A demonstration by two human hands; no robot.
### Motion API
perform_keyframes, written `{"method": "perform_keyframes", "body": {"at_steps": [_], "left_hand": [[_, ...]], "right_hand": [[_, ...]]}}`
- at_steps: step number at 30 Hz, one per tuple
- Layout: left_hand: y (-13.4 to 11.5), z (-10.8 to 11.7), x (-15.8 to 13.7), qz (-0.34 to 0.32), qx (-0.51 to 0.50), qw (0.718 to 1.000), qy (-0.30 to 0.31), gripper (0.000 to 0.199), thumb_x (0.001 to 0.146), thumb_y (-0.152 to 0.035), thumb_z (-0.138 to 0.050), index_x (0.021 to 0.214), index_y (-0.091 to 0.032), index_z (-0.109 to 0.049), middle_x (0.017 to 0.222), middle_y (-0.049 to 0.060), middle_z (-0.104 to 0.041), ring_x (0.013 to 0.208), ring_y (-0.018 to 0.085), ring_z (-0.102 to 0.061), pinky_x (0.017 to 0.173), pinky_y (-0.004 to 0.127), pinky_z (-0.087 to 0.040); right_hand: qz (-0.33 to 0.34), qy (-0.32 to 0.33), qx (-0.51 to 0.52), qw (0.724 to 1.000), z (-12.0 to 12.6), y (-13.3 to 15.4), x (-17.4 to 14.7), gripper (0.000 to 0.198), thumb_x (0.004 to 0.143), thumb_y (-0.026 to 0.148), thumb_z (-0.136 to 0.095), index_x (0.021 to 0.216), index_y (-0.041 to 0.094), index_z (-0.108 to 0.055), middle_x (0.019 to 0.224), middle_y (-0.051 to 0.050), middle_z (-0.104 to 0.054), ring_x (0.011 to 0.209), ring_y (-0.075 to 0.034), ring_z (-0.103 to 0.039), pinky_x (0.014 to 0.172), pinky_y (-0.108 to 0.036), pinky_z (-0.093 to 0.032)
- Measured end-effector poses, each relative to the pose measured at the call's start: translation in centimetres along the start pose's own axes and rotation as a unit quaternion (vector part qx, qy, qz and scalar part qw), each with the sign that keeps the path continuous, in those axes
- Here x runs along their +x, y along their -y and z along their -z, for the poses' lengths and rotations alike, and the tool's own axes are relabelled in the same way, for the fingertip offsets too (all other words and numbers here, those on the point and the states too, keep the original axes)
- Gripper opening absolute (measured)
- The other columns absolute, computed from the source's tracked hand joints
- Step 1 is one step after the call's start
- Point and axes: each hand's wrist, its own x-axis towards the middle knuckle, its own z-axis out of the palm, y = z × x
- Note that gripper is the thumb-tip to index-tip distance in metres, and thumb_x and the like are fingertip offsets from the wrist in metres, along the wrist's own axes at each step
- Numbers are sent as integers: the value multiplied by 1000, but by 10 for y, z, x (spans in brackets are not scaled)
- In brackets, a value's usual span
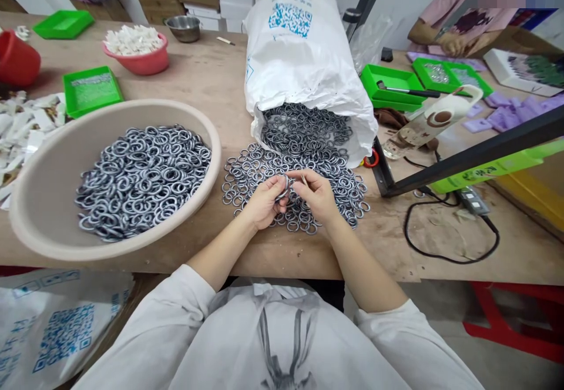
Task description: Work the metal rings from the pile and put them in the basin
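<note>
My left hand (267,202) is closed around a few grey rings (284,188), held up over a loose pile of the same rings (247,172). Close beside it, my right hand (315,195) pinches a thin, pointed tool (304,181) whose kind I cannot make out. Its fingertips are at the held rings. Behind the hands, a white printed sack (304,55) lies with its mouth toward me, and rings spill from it onto the wooden table (282,258). To the left stands a wide beige basin (39,196) with many grey rings (145,178) in it.
Red bowl (141,61) of white pieces, green trays (92,90) and a metal bowl (185,27) stand back left. At right are a black metal bar (476,155), a power strip (473,201) with a cable, and a bottle (429,120). Another person's hands (453,43) work back right.
</note>
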Motion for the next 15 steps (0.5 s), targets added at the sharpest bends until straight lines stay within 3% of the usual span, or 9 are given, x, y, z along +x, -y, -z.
{"method": "perform_keyframes", "body": {"at_steps": [3, 7, 10, 15], "left_hand": [[2, -2, -1, -22, 54, 998, 1, 44, 72, -52, -79, 81, -18, -52, 58, -9, -42, 39, 3, -32, 32, 15, -29], [2, -3, -1, -31, 103, 994, -2, 45, 77, -56, -72, 74, -18, -49, 55, -8, -40, 38, 2, -26, 32, 16, -22], [-2, -3, -2, -27, 96, 995, -8, 44, 79, -56, -69, 73, -18, -47, 54, -8, -39, 38, 2, -25, 33, 16, -21], [-6, -2, -3, -12, 65, 998, -16, 42, 78, -52, -72, 74, -20, -45, 52, -9, -37, 38, 3, -25, 35, 17, -23]], "right_hand": [[-25, 0, 22, 999, 0, 0, 3, 42, 72, 55, -76, 96, 22, -66, 90, -3, -67, 79, -17, -59, 77, -34, -49], [-34, -1, 5, 999, 0, 3, 5, 42, 81, 63, -64, 86, 21, -62, 78, -1, -61, 71, -16, -55, 69, -30, -46], [19, 11, -97, 995, 6, 9, 2, 40, 92, 59, -51, 81, 21, -59, 73, -1, -57, 68, -15, -51, 66, -29, -41], [125, 67, -275, 951, 9, 19, -9, 38, 96, 47, -49, 69, 21, -51, 66, 0, -49, 63, -14, -45, 61, -29, -31]]}}
